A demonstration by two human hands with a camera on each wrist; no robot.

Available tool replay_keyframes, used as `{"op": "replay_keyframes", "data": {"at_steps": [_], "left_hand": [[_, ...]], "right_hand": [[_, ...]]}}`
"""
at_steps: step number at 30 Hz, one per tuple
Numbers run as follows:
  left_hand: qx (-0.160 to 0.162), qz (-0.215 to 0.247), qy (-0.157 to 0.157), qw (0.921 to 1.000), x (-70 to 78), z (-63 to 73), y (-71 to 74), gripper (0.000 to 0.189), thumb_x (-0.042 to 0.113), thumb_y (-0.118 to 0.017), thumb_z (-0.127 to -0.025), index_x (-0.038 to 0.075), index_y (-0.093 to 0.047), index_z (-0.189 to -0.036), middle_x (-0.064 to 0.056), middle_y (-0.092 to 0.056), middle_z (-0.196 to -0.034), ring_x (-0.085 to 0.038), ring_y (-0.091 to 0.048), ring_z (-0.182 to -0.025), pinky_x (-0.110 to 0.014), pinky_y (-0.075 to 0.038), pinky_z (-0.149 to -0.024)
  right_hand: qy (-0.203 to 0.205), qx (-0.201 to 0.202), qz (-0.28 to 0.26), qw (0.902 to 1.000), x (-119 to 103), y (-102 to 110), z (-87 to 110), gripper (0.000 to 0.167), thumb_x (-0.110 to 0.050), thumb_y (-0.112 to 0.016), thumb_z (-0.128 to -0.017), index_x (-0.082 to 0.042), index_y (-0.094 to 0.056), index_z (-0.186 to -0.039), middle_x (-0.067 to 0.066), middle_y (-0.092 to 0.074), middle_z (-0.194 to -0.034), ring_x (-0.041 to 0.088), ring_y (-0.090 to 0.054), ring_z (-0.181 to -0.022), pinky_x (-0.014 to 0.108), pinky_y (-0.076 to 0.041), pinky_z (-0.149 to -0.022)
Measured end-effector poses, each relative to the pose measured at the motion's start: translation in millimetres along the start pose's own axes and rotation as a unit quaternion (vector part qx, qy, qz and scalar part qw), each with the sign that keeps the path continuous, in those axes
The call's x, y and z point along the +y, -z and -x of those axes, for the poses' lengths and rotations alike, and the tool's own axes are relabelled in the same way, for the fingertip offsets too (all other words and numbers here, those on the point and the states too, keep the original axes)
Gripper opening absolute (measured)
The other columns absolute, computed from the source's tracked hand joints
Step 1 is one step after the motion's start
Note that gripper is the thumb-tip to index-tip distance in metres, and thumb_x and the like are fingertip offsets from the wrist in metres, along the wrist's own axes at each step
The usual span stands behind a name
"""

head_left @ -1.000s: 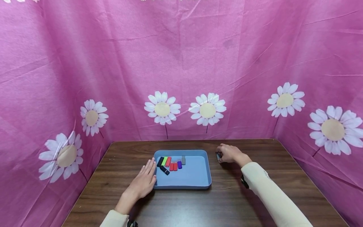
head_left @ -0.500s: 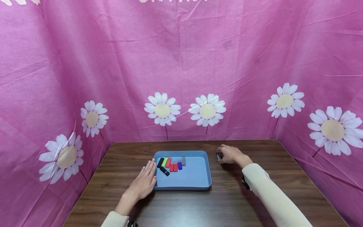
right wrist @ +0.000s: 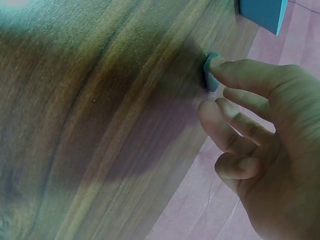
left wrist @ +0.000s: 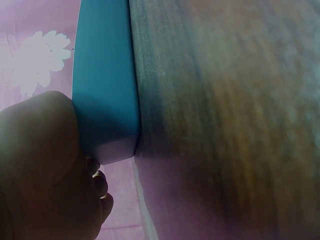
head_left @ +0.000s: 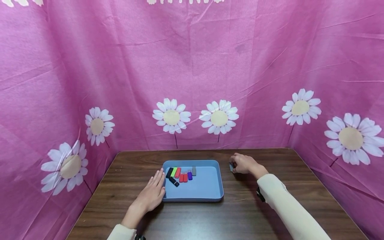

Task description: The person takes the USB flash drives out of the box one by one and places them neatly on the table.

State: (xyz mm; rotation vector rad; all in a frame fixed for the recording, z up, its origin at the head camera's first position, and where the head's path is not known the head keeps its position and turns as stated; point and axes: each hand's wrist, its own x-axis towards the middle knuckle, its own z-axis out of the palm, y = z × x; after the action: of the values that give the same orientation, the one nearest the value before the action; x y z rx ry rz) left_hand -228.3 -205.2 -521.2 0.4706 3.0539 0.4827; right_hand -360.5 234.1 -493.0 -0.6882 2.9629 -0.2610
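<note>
Up against the left side of a blue tray (head_left: 207,188), a flat left hand (head_left: 149,195) with straight fingers side by side, pointing forward. Touches the tray's wall, wide and not curled.

To the right of the tray, a right hand (head_left: 244,163) low over the brown table (head_left: 207,220), bent down at the wrist. Reaches out along a cream sleeve (head_left: 295,207), with a black band (head_left: 260,194) by the cuff. Holds a small blue-gray thing (right wrist: 211,80) in a narrow pinch, with the thumb tip on one side and the other fingers curled. Cannot tell whether touching the table or just above.

Just right of the left fingers, inside the tray: a black stick (head_left: 169,172), a green stick (head_left: 174,172) and a red stick (head_left: 178,172) in a row. Nearer the left thumb, a slanted black stick (head_left: 174,181). Farther toward the right hand, two red sticks (head_left: 181,178), a purple stick (head_left: 190,176) and a gray stick (head_left: 194,171). Too small to read any marks on the sticks.

Beyond both hands, a pink cloth (head_left: 192,66) with big white daisies (head_left: 171,117).
</note>
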Motion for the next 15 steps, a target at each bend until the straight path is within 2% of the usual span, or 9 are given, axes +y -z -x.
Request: {"op": "replay_keyframes", "data": {"at_steps": [5,9,15], "left_hand": [[0.002,0.0,-0.002,1.0,0.7,0.1,0.6,0.062,0.025,-0.046,-0.113,-0.004,-0.03,-0.165,-0.018,-0.019,-0.178,-0.037,-0.019,-0.166,-0.056,-0.023,-0.134],[0.004,-0.003,-0.003,1.0,0.7,0.0,0.3,0.061,0.025,-0.045,-0.113,-0.004,-0.03,-0.165,-0.018,-0.019,-0.178,-0.037,-0.02,-0.166,-0.056,-0.023,-0.134],[0.003,-0.002,0.0,1.0,1.9,0.4,-0.2,0.061,0.024,-0.045,-0.113,-0.004,-0.03,-0.165,-0.018,-0.019,-0.178,-0.037,-0.019,-0.166,-0.056,-0.023,-0.134]], "right_hand": [[0.012,0.032,0.009,0.9994,-1,2,-1.5,0.016,-0.014,-0.079,-0.086,-0.014,-0.074,-0.101,-0.001,-0.063,-0.095,0.017,-0.059,-0.082,0.042,-0.054,-0.073],[0.015,0.047,0.008,0.9987,-5,6,-2.2,0.005,-0.014,-0.076,-0.089,-0.017,-0.073,-0.092,-0.005,-0.065,-0.09,0.013,-0.057,-0.078,0.037,-0.051,-0.069],[0.037,0.059,0.008,0.9975,-17,15,-1.9,0.018,-0.013,-0.073,-0.091,-0.024,-0.065,-0.08,-0.01,-0.062,-0.079,0.009,-0.054,-0.071,0.03,-0.046,-0.061]]}}
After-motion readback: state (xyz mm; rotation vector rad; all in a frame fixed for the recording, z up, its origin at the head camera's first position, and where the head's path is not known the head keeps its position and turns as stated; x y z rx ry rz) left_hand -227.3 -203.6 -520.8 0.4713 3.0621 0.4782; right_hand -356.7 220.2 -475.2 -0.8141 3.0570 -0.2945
